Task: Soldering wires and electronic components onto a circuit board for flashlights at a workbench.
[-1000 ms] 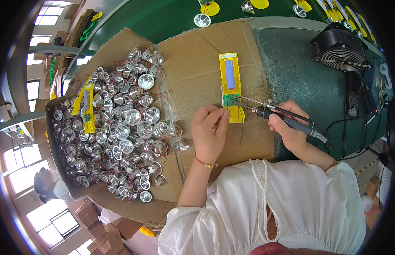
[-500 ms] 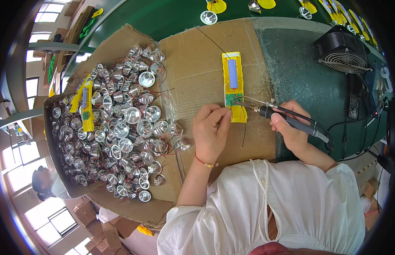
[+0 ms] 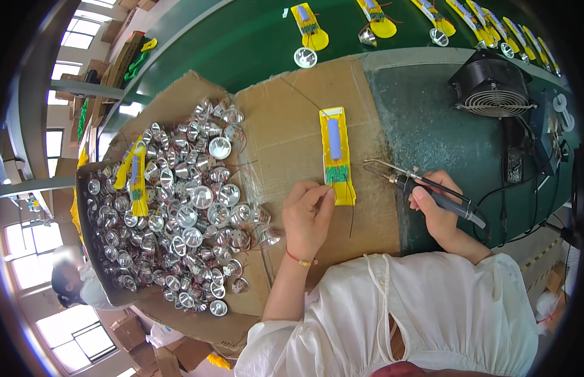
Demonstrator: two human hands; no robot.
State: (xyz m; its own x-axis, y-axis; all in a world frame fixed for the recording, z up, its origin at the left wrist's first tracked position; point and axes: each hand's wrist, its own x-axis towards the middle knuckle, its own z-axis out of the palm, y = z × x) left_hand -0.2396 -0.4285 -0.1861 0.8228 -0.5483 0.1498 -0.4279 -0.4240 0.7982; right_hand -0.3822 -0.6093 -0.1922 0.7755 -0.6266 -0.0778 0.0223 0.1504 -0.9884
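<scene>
A yellow plastic flashlight housing (image 3: pixel 346 196) lies on the cardboard before me, holding a purple cylindrical battery (image 3: pixel 334 139) and a small green circuit board (image 3: pixel 337 174). Thin dark wires run from both its ends. My left hand (image 3: pixel 309 210) is closed in a pinch at the board's lower edge; whatever is between thumb and finger is too small to make out. My right hand (image 3: pixel 435 201) grips a soldering iron (image 3: pixel 424 190) with a thin metal feed tube (image 3: pixel 392 164) along it. Its tip is off the board, to the right of the housing.
A cardboard box (image 3: pixel 198 314) at left is full of shiny reflector cups (image 3: pixel 202 197), with another yellow housing (image 3: pixel 137 182) on top. A black fan (image 3: pixel 493 81) stands far right. More yellow housings (image 3: pixel 311 31) line the green far surface. Another person (image 3: pixel 85 283) is at far left.
The soldering iron has drawn back from the circuit board to the right. My left hand keeps its pinch at the board. The whole view has shifted, so things appear lower.
</scene>
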